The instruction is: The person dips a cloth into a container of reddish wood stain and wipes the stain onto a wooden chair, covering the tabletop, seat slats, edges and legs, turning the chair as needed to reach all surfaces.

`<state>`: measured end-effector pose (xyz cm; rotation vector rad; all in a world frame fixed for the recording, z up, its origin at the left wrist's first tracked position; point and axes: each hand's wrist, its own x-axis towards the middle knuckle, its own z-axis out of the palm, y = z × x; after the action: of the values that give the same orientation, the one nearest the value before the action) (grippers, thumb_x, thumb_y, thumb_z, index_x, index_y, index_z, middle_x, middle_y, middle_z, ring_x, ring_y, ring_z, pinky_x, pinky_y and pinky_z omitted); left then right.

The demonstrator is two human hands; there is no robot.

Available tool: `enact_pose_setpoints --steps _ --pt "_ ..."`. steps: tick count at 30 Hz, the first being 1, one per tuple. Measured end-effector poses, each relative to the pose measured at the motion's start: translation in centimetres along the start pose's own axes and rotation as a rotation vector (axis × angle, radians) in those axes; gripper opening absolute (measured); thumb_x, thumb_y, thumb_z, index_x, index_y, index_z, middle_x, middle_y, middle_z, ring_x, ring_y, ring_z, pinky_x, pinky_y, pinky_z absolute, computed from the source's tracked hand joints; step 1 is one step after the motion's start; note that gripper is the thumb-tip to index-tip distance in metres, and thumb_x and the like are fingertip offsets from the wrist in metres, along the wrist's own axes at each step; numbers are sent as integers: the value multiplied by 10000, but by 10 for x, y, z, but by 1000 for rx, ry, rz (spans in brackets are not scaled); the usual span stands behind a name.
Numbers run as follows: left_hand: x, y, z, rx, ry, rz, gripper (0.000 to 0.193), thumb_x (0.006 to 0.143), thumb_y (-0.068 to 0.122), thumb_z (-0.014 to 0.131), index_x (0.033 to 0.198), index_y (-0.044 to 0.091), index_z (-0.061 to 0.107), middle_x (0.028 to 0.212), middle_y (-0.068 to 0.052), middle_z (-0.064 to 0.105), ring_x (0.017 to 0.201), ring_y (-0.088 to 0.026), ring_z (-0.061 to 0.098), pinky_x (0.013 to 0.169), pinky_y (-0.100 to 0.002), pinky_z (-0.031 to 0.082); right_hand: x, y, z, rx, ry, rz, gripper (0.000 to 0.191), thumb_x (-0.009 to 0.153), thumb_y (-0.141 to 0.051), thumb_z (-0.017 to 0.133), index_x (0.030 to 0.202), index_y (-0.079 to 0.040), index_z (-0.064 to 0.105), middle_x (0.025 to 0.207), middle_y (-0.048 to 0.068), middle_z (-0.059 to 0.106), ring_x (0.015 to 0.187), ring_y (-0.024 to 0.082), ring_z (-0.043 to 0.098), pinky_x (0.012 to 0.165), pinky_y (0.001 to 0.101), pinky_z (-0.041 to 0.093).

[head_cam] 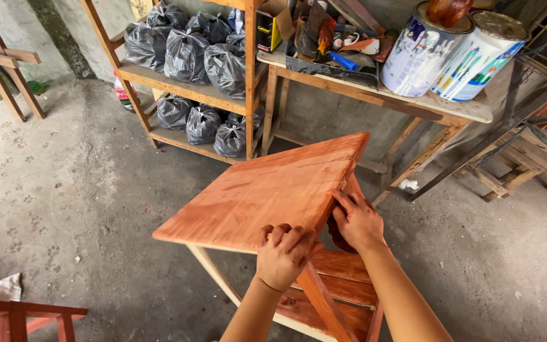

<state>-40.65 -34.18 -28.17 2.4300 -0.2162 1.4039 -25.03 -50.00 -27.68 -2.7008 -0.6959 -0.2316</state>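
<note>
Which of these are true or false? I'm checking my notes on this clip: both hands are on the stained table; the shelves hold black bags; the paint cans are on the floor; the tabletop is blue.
1. Both hands are on the stained table. True: left hand and right hand grip its near edge.
2. Shelves hold black bags. True.
3. Paint cans stand on the floor. False: they sit on a wooden bench.
4. The tabletop is blue. False: reddish-brown.

Left hand [284, 254]: fingers curled into a loose fist, knuckles up, forearm entering from 6 o'clock, pointing to 12. Right hand [356, 221]: at 2 o'clock of the left, fingers extended toward 11 o'clock, palm down, forearm rising from 5 o'clock. Both arms bare.
</note>
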Motion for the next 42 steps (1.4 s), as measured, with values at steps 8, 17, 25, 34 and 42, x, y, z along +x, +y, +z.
enact_pose_setpoints --steps 8,17,25,34,42 --pt "-3 102 59 -271 -21 -19 370 814 262 834 1086 39 718 1113 -90 654 1061 -290 622 998 -521 484 -37 66 -51 -112 -174 112 532 947 -352 545 1441 -529 458 1262 13 617 1136 262 632 898 437 553" --pt "28 182 128 -353 -48 -81 412 796 213 832 1134 10 716 1144 -158 655 1036 -401 609 914 -454 522 -130 147 -123 439 -72 519 503 936 -584 573 1222 -211 749 1242 76 729 1161 261 677 970 359 509" --pt "28 263 162 -502 -79 -28 448 832 176 735 1215 -13 598 1174 -200 642 1104 -424 622 1051 -550 485 -166 200 -121 697 -48 725 477 926 -484 628 1221 -131 751 1123 94 790 1038 203 732 907 330 549" --pt "-6 306 186 -537 -762 166 862 857 388 716 1529 30 311 1534 -219 432 1399 -459 402 1200 -691 111 -228 262 -102 1324 480 1093 430 893 -335 712 1180 -15 718 1056 110 721 907 249 675 771 391 565" --pt "-85 259 146 -35 -1596 244 1249 761 863 629 1604 311 -108 1702 -162 -149 1516 -436 -242 1147 -774 -132 -295 316 -94 1157 861 1551 549 860 -421 807 1251 -53 691 1173 86 667 1006 245 625 806 439 530"
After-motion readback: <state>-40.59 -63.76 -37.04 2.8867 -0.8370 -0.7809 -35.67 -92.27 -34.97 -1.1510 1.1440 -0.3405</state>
